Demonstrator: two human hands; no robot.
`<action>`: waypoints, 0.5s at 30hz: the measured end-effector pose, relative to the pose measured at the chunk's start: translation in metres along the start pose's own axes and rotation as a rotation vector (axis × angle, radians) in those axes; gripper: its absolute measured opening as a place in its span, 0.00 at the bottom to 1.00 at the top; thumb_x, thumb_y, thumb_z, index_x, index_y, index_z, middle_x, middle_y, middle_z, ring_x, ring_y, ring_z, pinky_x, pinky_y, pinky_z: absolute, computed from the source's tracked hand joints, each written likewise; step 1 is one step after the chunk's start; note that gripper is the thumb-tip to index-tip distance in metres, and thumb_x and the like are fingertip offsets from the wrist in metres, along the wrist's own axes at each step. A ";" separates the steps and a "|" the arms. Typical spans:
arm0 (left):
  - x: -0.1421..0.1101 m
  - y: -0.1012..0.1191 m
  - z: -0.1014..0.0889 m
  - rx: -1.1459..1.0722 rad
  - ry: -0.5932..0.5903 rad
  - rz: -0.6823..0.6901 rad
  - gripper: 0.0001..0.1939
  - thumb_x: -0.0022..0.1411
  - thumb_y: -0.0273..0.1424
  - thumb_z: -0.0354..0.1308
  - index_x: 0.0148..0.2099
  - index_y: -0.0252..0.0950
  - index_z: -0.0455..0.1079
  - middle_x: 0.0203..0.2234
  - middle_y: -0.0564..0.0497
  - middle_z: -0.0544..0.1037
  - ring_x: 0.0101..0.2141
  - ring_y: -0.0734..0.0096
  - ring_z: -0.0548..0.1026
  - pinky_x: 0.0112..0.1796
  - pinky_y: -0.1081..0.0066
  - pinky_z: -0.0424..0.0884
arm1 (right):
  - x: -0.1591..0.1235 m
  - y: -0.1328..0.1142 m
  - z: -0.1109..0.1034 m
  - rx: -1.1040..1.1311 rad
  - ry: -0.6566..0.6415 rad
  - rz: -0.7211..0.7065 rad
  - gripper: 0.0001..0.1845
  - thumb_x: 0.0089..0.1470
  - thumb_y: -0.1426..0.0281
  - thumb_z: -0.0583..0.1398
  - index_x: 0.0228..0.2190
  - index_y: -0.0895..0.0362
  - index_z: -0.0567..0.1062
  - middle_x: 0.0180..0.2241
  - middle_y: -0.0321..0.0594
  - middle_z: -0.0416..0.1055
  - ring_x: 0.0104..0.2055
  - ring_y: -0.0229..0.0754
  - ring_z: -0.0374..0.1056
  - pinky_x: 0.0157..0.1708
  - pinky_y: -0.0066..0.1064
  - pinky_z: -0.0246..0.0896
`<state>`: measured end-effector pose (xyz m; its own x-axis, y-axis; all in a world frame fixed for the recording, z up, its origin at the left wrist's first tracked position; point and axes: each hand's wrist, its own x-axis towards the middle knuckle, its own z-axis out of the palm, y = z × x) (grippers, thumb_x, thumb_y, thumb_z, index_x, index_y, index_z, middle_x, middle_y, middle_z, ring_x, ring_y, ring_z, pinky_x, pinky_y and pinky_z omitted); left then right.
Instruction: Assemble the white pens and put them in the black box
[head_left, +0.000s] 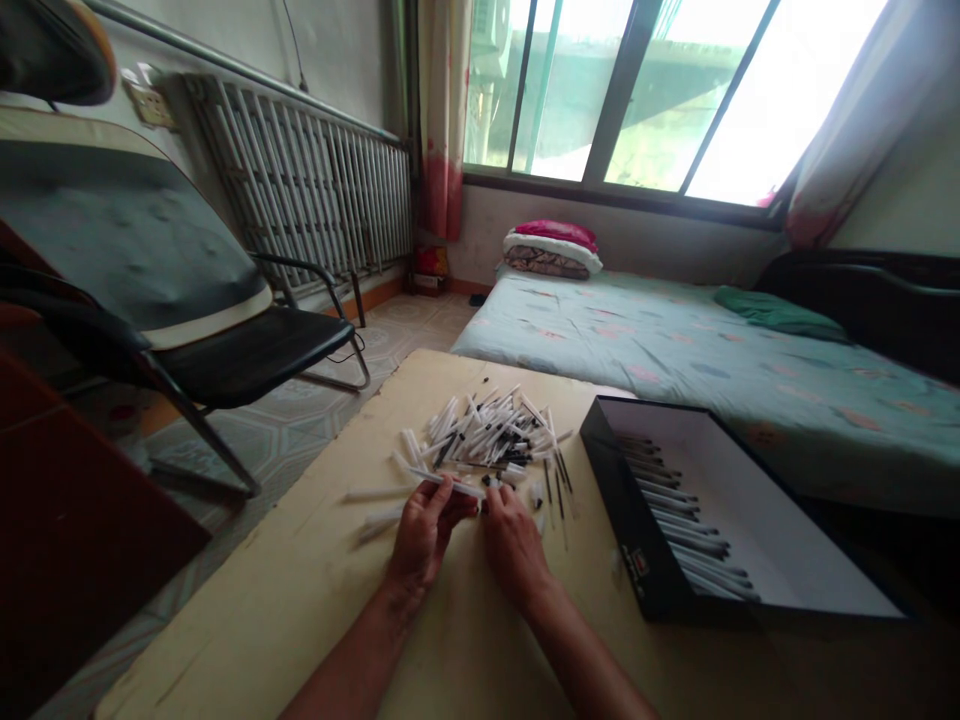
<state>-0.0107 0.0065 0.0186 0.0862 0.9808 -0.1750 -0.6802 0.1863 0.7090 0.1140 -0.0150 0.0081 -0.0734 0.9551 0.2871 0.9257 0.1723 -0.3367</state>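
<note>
A loose heap of white pens with black parts (pixel 487 435) lies in the middle of a cream board tabletop (pixel 285 590). My left hand (pixel 424 530) holds a white pen (pixel 442 482) across its fingers at the near edge of the heap. My right hand (pixel 514 548) sits just beside it, its fingertips at the heap's edge, close to the end of that pen. A few stray pens (pixel 379 522) lie apart to the left. At the right, an open black box with a white inside (pixel 630 510) holds neat rows of pens (pixel 682 515).
The tabletop's left edge drops towards a patterned tile floor. Beyond the table are a black chair (pixel 255 360), a bed with a pale green cover (pixel 675 350), a wall radiator (pixel 300 190), and a bright window (pixel 615 90). A dark red surface (pixel 75 540) stands at the lower left.
</note>
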 end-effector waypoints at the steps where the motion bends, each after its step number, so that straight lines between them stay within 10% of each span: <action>1: 0.000 -0.001 0.000 0.014 -0.003 0.001 0.10 0.49 0.31 0.64 0.33 0.32 0.68 0.22 0.51 0.78 0.23 0.72 0.77 0.29 0.74 0.73 | 0.000 0.001 0.000 0.020 0.000 0.016 0.14 0.48 0.84 0.50 0.32 0.56 0.67 0.33 0.42 0.67 0.34 0.41 0.64 0.29 0.27 0.53; 9: -0.001 -0.003 -0.001 0.054 0.004 0.002 0.11 0.49 0.32 0.64 0.34 0.32 0.68 0.22 0.50 0.79 0.23 0.72 0.76 0.29 0.72 0.73 | 0.003 0.004 -0.001 0.202 0.059 0.109 0.07 0.48 0.79 0.52 0.27 0.57 0.67 0.30 0.41 0.67 0.32 0.41 0.64 0.30 0.28 0.55; 15: -0.002 -0.007 0.002 0.131 0.007 0.041 0.12 0.49 0.34 0.63 0.33 0.32 0.68 0.23 0.50 0.78 0.24 0.70 0.76 0.30 0.71 0.72 | -0.019 0.011 -0.005 0.845 0.167 0.233 0.06 0.54 0.66 0.53 0.30 0.56 0.66 0.25 0.34 0.67 0.23 0.35 0.65 0.26 0.26 0.59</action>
<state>-0.0052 0.0037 0.0151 0.0549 0.9874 -0.1484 -0.5824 0.1524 0.7985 0.1277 -0.0327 0.0029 0.1986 0.9519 0.2332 0.3226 0.1611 -0.9327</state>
